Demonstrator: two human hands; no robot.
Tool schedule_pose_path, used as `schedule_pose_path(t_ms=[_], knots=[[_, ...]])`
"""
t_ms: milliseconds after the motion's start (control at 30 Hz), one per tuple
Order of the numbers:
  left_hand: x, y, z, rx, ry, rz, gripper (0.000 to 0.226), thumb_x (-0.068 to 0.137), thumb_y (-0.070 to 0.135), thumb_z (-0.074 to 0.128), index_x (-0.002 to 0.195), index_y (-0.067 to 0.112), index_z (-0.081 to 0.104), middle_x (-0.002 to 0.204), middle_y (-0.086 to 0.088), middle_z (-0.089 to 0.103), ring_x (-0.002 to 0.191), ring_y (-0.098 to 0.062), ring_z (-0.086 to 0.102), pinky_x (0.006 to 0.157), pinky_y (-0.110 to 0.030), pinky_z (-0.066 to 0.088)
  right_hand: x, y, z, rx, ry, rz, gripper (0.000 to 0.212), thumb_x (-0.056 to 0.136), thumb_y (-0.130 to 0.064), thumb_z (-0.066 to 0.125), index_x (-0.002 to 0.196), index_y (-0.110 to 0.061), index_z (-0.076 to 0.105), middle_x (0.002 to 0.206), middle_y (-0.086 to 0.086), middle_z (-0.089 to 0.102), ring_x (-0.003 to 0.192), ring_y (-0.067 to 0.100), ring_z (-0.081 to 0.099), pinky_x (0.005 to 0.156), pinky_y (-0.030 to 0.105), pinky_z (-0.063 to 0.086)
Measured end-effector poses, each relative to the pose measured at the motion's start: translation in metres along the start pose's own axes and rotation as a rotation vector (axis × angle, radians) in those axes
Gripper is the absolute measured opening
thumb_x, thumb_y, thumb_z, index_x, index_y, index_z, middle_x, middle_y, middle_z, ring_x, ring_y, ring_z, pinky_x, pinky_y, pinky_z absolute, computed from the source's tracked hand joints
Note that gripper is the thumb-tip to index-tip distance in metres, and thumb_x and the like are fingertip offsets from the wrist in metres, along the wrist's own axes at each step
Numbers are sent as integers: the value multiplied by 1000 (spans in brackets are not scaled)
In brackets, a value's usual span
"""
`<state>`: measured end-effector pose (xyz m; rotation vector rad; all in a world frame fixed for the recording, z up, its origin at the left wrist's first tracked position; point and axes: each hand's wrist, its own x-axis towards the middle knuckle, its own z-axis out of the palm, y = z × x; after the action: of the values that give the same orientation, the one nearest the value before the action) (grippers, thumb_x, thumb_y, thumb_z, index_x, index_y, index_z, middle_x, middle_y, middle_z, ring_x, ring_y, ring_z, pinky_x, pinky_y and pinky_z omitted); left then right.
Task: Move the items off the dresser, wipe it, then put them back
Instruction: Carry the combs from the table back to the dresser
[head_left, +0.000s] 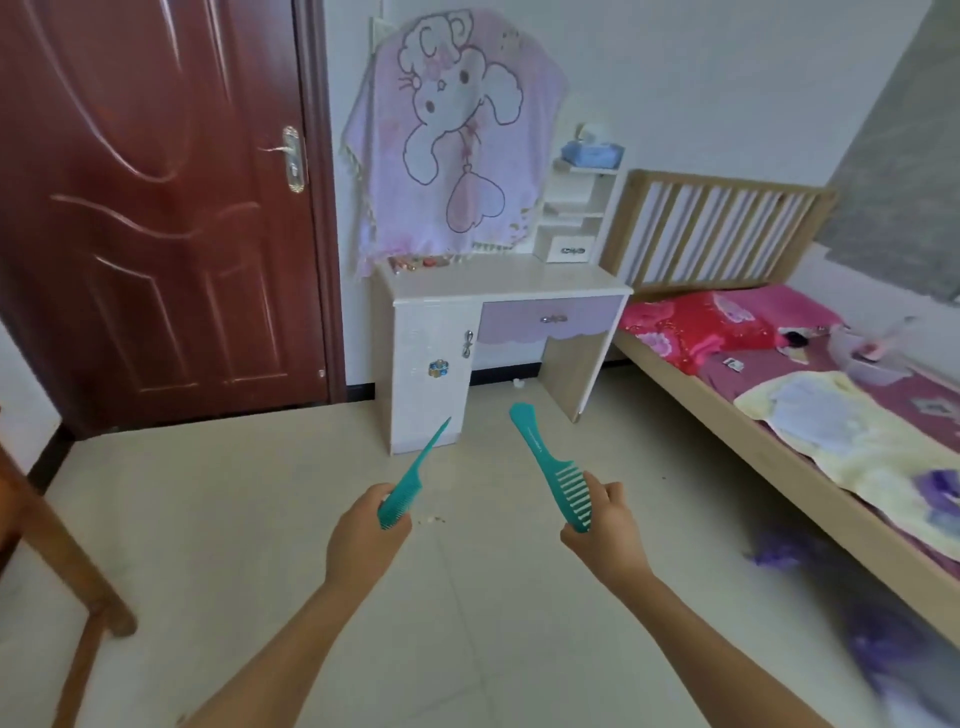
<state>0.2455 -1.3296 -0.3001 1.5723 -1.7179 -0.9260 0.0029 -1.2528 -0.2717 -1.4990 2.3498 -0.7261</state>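
Now two teal combs (410, 483), one per hand, dresser (498, 283) ahead

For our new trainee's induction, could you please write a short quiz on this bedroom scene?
1. True or false: the left hand grips a slim teal plastic tail comb.
2. The right hand holds: A) a teal wide-toothed plastic comb, B) a blue cloth, C) a red bottle?
3. Fill in: the white and lilac wooden dresser stands between the dark red door and the ____.
Key: 1 true; 2 A; 3 light wooden bed.
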Motion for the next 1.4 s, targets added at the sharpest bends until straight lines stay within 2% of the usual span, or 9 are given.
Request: schedule_pose_path(t_ms=[200,300,467,667,967,1067,1167,1300,1400], knots=[[37,58,37,-35,29,90,28,83,12,62,110,11,58,88,-4,62,79,-25,58,70,-37,48,39,23,-37,32,65,-49,65,82,-14,61,137,-18,29,118,6,39,106,17,47,77,20,48],[63,78,57,-69,39,116,29,82,10,61,111,13,58,91,-6,64,82,-28,60,73,-40,50,63,34,-45,28,89,-73,62,81,-14,61,136,-16,32,117,7,39,103,20,49,76,20,46],[126,106,96,-119,88,133,32,83,10,61,114,9,56,93,-7,61,78,-25,56,63,-30,44,126,50,-72,-10,128,-107,63,79,-13,61,136,-14,33,112,6,38,97,18,47,79,22,46],[217,137,154,-184,108,67,32,84,9,59,116,8,55,92,-3,57,80,-24,54,69,-33,45,225,75,-96,-80,101,-132,63,79,-12,61,136,-12,34,110,6,39,100,20,46,85,30,49],[310,171,249,-99,47,2,33,85,12,59,117,10,54,104,-7,58,83,-21,54,68,-30,42,336,139,-89,51,38,-33,61,81,-13,63,135,-20,34,104,-6,31,96,8,43,71,11,43],[345,185,276,-58,79,-4,27,84,12,58,111,8,56,97,-6,52,81,-24,54,72,-37,47,388,160,-90,58,40,-82,62,80,-12,63,135,-18,36,103,-5,32,93,10,45,71,14,43],[385,203,301,-38,147,-5,26,84,10,58,109,5,58,94,-8,51,76,-23,52,69,-35,43,445,176,-94,51,24,-175,64,79,-11,63,136,-17,36,104,-1,35,89,13,45,71,20,42],[434,235,332,-84,222,-35,34,84,11,60,117,5,54,108,-12,51,81,-20,52,77,-34,47,524,187,-109,46,-17,-267,64,78,-12,64,135,-17,36,112,5,43,94,17,49,76,24,47],[454,243,351,-111,277,-83,36,83,11,61,118,7,54,111,-10,52,85,-18,54,81,-37,51,573,189,-105,98,-63,-326,59,77,-10,63,131,-18,41,104,-2,39,88,12,45,65,14,39]])
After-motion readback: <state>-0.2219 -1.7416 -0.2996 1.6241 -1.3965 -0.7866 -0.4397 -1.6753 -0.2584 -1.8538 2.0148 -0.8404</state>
